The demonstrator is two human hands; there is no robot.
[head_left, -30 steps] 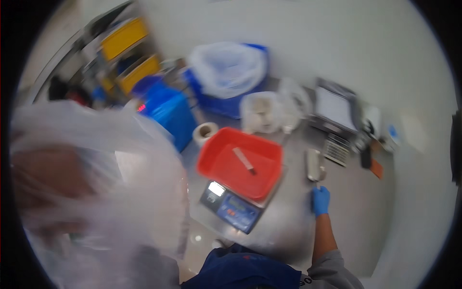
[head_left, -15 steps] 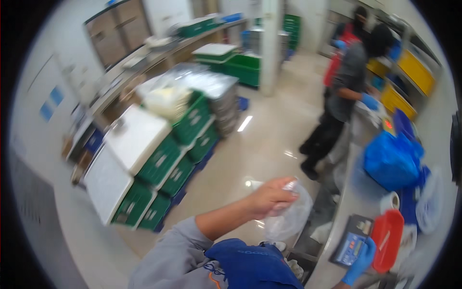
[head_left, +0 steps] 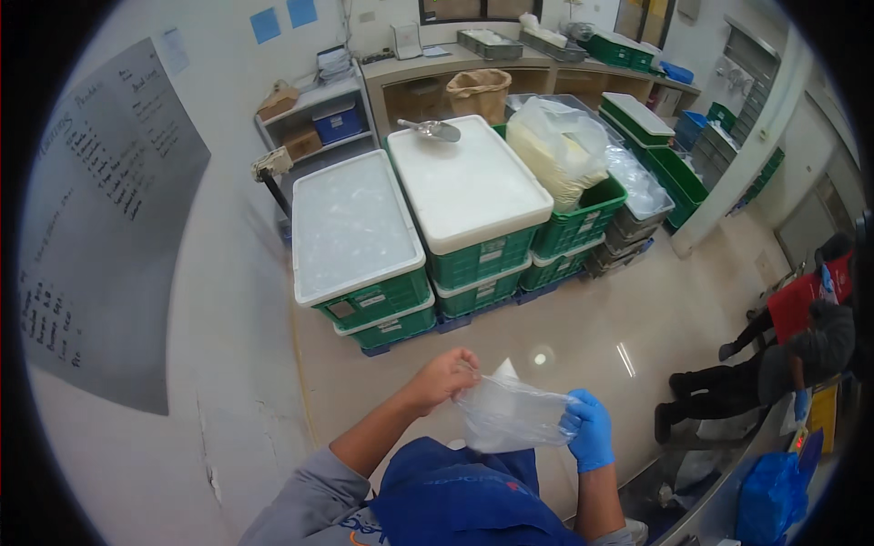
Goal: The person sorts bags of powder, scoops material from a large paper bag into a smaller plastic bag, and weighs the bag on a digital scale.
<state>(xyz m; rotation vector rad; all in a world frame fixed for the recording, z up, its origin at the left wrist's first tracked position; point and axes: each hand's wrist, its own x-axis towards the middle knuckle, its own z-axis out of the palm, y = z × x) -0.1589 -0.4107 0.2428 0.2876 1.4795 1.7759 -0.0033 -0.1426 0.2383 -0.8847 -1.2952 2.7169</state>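
Note:
A clear plastic bag point(head_left: 512, 417) is stretched between my two hands in front of my blue apron point(head_left: 460, 487). My bare left hand point(head_left: 446, 378) pinches one end of it. The other end is gripped by my right hand point(head_left: 590, 429), which wears a blue glove. The bag looks thin and crumpled, and I see nothing inside it. Beyond my hands stand stacked green crates with white lids point(head_left: 475, 187). A metal scoop point(head_left: 435, 130) lies on one lid. A large clear bag of pale yellow contents point(head_left: 557, 164) sits in an open green crate point(head_left: 583, 218).
A whiteboard point(head_left: 109, 227) hangs on the left wall. A shelf unit point(head_left: 337, 127) and long counter point(head_left: 410, 68) run along the back. To the right, a worktable point(head_left: 728, 482) holds a blue plastic bag point(head_left: 772, 499); two people point(head_left: 813, 341) stand beyond it.
My view has swung left, toward the crates and whiteboard. My right hand has left the worktable by the scale and red tray and now grips the bag that my left hand held alone.

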